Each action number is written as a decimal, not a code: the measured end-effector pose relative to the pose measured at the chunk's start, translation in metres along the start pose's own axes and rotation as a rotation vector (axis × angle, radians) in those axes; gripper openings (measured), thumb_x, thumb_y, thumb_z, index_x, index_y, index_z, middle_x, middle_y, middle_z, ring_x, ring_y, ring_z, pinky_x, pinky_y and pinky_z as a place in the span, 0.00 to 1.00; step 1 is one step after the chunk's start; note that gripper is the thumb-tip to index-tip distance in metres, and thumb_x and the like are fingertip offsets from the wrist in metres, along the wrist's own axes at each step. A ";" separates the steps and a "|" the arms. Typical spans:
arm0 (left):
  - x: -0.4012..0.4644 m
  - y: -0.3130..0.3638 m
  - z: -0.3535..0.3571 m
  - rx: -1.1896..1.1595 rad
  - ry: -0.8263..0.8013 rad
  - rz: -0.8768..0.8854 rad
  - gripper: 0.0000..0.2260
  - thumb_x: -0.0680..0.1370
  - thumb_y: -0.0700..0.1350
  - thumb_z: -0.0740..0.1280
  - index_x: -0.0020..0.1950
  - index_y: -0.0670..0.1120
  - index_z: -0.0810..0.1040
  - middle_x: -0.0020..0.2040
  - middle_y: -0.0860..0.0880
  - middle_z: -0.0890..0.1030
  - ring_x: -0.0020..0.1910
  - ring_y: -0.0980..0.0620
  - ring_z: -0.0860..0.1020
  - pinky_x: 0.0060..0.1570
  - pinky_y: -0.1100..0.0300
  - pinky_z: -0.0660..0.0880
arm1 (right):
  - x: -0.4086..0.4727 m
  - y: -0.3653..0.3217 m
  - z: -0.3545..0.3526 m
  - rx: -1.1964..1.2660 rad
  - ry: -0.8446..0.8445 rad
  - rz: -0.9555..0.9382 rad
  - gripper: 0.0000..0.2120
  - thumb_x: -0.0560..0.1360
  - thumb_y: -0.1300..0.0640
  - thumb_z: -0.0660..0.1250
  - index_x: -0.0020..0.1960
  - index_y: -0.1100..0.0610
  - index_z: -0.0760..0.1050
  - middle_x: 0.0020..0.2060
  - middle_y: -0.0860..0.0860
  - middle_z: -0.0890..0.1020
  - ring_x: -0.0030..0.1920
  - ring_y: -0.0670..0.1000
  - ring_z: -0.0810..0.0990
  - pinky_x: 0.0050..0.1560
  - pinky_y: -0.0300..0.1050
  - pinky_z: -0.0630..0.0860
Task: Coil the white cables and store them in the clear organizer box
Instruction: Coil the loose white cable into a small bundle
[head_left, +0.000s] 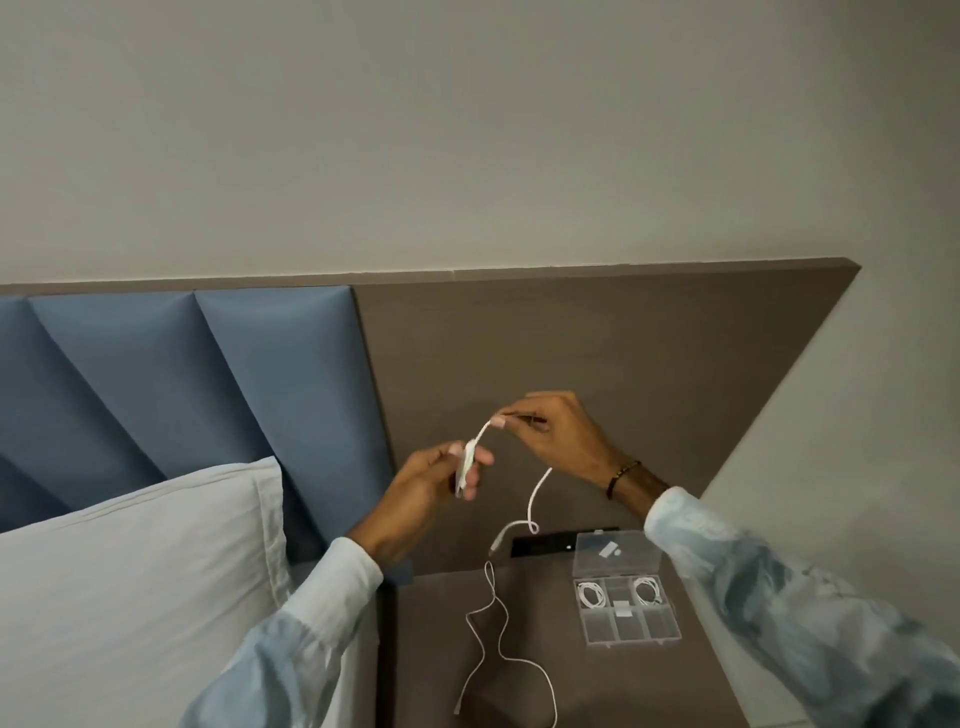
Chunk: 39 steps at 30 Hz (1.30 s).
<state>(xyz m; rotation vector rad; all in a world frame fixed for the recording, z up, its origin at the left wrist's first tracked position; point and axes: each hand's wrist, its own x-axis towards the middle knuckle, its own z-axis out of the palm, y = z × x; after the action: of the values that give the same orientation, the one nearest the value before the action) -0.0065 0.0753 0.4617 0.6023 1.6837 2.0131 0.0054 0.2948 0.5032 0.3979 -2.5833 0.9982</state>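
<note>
My left hand (441, 475) is raised in front of the headboard and pinches a small bundle of coiled white cable (467, 460). My right hand (553, 428) holds the same cable a short way along, fingers closed on it. The cable's loose tail (535, 504) hangs below my right hand, its plug end near the black strip. A second white cable (498, 649) lies uncoiled on the bedside table. The clear organizer box (626, 631) stands open on the table to the right, with two coiled white cables (589, 592) in its back compartments.
The brown bedside table (597, 686) meets a brown wall panel (597, 343). A black strip (543, 544) sits at the panel's foot behind the box. A white pillow (140, 571) and blue padded headboard (208, 374) are on the left.
</note>
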 end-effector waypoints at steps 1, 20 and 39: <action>0.002 0.010 0.001 -0.167 0.004 0.020 0.15 0.83 0.46 0.58 0.51 0.42 0.84 0.35 0.48 0.76 0.34 0.52 0.73 0.41 0.63 0.72 | -0.004 0.000 0.005 0.019 0.021 0.016 0.11 0.78 0.49 0.70 0.55 0.53 0.86 0.39 0.50 0.86 0.38 0.49 0.83 0.40 0.49 0.80; 0.007 0.014 0.008 0.093 0.046 0.048 0.17 0.84 0.49 0.57 0.50 0.46 0.84 0.36 0.49 0.76 0.36 0.52 0.73 0.44 0.63 0.72 | 0.017 -0.031 -0.023 0.006 -0.059 -0.053 0.09 0.74 0.46 0.73 0.46 0.52 0.85 0.38 0.45 0.86 0.39 0.43 0.83 0.40 0.39 0.80; 0.015 0.017 0.006 0.226 0.045 0.068 0.17 0.86 0.48 0.56 0.45 0.48 0.82 0.37 0.52 0.80 0.36 0.56 0.77 0.42 0.65 0.76 | 0.004 -0.042 -0.016 0.068 -0.124 0.095 0.09 0.78 0.53 0.70 0.57 0.49 0.82 0.33 0.42 0.81 0.33 0.41 0.79 0.38 0.37 0.77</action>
<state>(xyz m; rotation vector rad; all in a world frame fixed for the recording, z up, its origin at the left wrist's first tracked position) -0.0163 0.0858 0.4802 0.7025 1.9593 1.9090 0.0211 0.2751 0.5404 0.3676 -2.7067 1.1297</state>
